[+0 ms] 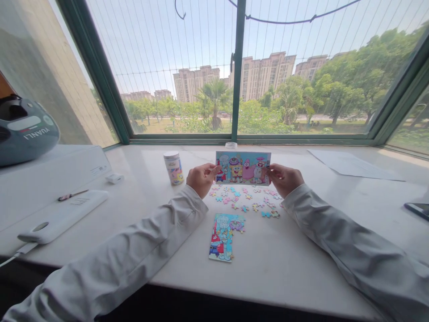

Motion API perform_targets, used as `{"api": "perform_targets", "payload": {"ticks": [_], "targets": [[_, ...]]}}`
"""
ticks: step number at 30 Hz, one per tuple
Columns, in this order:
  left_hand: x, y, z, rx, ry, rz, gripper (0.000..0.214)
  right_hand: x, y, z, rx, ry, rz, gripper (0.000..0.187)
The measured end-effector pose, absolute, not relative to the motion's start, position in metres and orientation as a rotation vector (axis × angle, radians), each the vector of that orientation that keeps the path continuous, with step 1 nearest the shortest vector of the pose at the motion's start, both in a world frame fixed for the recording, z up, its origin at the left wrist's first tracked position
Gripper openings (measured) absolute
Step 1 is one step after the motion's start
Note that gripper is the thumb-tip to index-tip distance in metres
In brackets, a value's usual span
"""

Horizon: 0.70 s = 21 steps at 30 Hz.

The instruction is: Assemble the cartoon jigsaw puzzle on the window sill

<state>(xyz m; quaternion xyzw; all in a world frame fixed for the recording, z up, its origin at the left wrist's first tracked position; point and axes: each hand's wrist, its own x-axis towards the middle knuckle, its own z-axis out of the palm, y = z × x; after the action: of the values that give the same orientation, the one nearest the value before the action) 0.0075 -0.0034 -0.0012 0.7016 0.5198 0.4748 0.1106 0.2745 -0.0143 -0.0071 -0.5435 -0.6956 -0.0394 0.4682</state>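
A colourful cartoon picture card (241, 169) is held up between both hands, its printed side facing me. My left hand (201, 178) pinches its left edge, thumb in front. On the right edge, my right hand (284, 179) grips the card in the same way. Several loose jigsaw pieces (245, 208) lie spread on the white sill below and behind the card, which hides part of them. Nearer to me is a partly joined jigsaw puzzle (221, 239), with blue and red cartoon figures and an uneven right edge.
Left of my hand stands a printed cardboard tube (174, 169). A white power strip (63, 217), a small screwdriver (73, 195), a white box (50, 174) and a helmet (28, 129) are at the left. Paper sheets (351, 164) and a dark phone-like edge (417, 210) lie right.
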Motion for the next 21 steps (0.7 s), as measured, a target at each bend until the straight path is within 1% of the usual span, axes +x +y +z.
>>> {"api": "perform_targets", "payload": {"ticks": [6,21], "targets": [[0.0066,-0.0011,-0.0026,2.07,1.58,1.378,0.038,0.2731,-0.0178,-0.0047,-1.376,-1.728,-0.158,0.036],[0.0065,0.0037,-0.0067,2.11,1.547,1.392,0.027,0.2786,-0.0128,-0.007,-1.49,-1.81,-0.141,0.036]]}}
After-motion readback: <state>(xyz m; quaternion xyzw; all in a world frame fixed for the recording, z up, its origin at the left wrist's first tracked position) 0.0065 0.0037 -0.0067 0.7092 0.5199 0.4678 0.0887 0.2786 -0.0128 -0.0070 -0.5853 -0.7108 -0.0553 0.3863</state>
